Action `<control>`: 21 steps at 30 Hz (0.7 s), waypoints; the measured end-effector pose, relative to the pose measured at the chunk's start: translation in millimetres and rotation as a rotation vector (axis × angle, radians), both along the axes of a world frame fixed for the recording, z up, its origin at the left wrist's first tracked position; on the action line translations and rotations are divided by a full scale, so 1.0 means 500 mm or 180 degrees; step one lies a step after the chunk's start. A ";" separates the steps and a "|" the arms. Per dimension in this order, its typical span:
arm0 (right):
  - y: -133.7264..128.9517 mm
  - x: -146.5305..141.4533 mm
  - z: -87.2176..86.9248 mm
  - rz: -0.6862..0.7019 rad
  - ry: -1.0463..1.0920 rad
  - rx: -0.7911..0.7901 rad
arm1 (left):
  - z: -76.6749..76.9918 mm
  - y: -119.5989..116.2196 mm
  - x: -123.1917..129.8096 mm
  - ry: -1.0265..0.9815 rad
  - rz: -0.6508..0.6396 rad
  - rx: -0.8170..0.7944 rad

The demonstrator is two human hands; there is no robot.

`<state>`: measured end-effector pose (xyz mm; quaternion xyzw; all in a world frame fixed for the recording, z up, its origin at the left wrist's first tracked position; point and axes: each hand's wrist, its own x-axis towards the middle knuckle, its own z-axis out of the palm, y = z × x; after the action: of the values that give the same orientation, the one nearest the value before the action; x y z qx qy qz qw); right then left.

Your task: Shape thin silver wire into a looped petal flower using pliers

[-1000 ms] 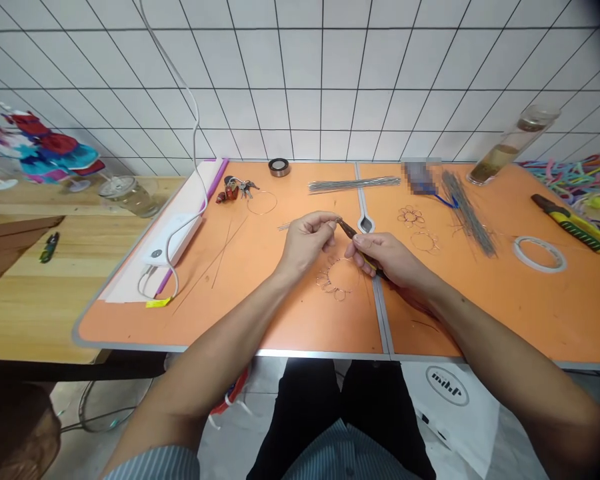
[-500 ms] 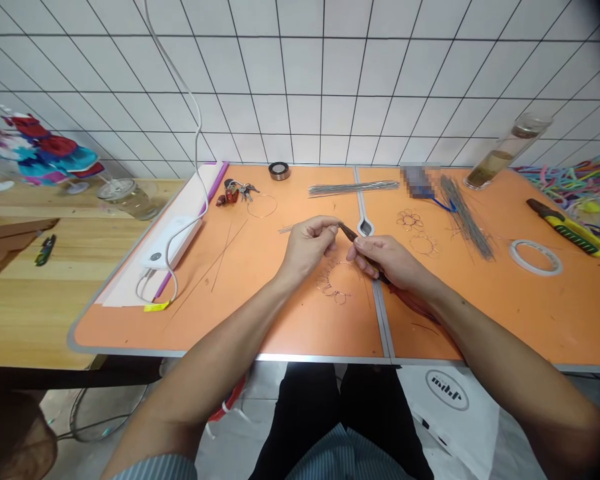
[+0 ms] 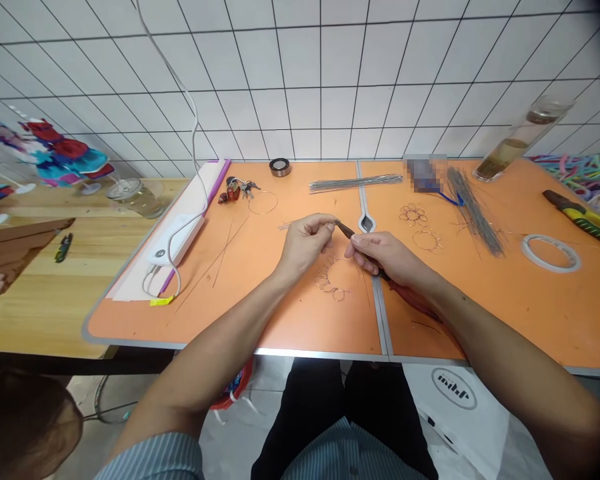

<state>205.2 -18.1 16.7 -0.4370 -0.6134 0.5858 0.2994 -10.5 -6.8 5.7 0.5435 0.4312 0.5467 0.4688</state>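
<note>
Little has changed, suggesting steady work: dark, slim-nosed metal pliers are gripped by the right hand above the orange desk, tip at the pinched left hand, its contents indiscernible.

White tiled wall behind, dark grout. Orange counter against it, grey seam front to back. Light wood counter at left. Pale grey floor below. Bright, even light.

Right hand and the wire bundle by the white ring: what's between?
Head view: a wire flower and a loopy wire ring are between the right hand and bundle.
</note>
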 end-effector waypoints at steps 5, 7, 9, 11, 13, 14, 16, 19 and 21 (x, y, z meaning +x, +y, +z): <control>0.009 0.000 -0.010 0.0079 -0.0029 -0.0063 | -0.007 0.002 -0.002 0.0056 0.0011 0.0042; 0.012 0.001 -0.014 0.0105 -0.0017 -0.0070 | -0.008 0.002 -0.001 0.0061 0.0015 0.0040; 0.015 0.003 -0.018 0.0126 0.0030 -0.0078 | -0.007 0.001 0.000 0.0067 0.0016 0.0031; 0.016 0.004 -0.021 0.0137 0.0105 -0.0101 | -0.007 -0.001 0.001 0.0061 0.0016 0.0010; 0.016 0.004 -0.023 0.0135 0.0170 -0.0134 | -0.006 -0.002 0.001 0.0045 0.0023 0.0000; 0.015 0.004 -0.023 0.0135 0.0192 -0.0152 | -0.005 -0.003 0.001 0.0037 0.0025 0.0007; 0.011 0.004 -0.017 0.0131 0.0223 -0.0195 | -0.002 -0.005 0.002 0.0012 0.0031 0.0021; -0.001 0.003 0.001 0.0086 0.0219 -0.0259 | 0.006 -0.010 0.005 -0.0035 -0.0023 -0.0035; -0.010 0.003 0.016 0.0034 0.0198 -0.0291 | 0.013 -0.014 0.007 -0.0046 -0.0055 -0.0122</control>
<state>206.5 -23.1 24.5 -0.4286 -0.5787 0.6281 0.2949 -7.0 -13.6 12.0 0.5342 0.4334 0.5382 0.4870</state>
